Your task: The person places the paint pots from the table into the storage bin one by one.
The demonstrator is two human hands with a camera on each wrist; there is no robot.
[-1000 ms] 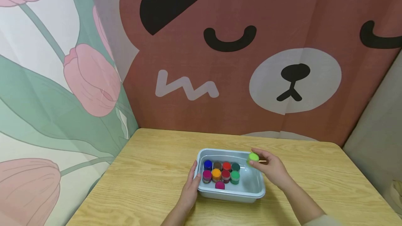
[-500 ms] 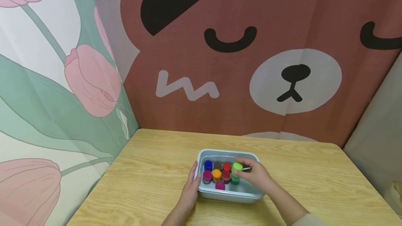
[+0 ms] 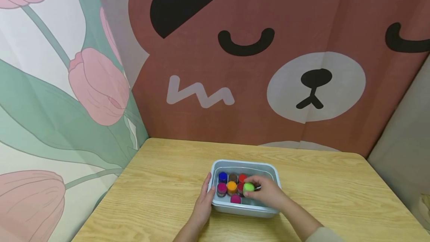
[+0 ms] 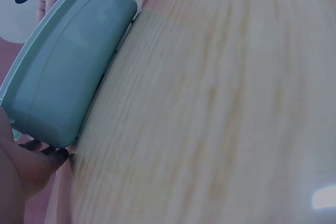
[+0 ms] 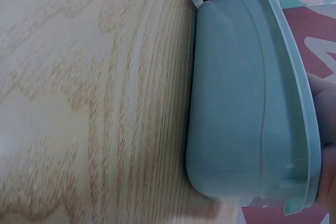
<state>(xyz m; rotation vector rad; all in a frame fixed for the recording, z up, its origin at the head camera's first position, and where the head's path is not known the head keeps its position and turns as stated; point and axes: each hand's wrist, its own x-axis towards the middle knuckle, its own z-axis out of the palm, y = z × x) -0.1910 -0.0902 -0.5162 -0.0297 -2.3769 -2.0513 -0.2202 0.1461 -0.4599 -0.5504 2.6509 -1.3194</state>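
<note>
A pale blue plastic tub (image 3: 243, 210) stands on the table with small jars inside, their lids in different colours. My left hand (image 3: 202, 201) grips its left side, thumb at the rim and fingers along the outer wall. In the left wrist view those fingers (image 4: 39, 163) lie round the tub's end. Over the tub's inside, my right hand (image 3: 270, 191) pinches a small jar with a lime-green lid (image 3: 248, 187) between thumb and fingers. This jar overlaps the dark red jar (image 3: 240, 189). The green jars behind the hand are hidden.
Blue (image 3: 223, 177), brown (image 3: 233, 177), red (image 3: 242, 178), magenta (image 3: 221, 189) and orange (image 3: 231, 187) jars stand in rows in the tub. Another magenta jar (image 3: 235, 199) sits nearer its front wall. The wooden table (image 3: 161, 182) meets a bear-printed curtain (image 3: 201, 126) behind.
My right hand has carried the lime-green jar leftward from the tub's right rim, then down and slightly nearer, over the green jars. The left hand and tub have stayed put.
</note>
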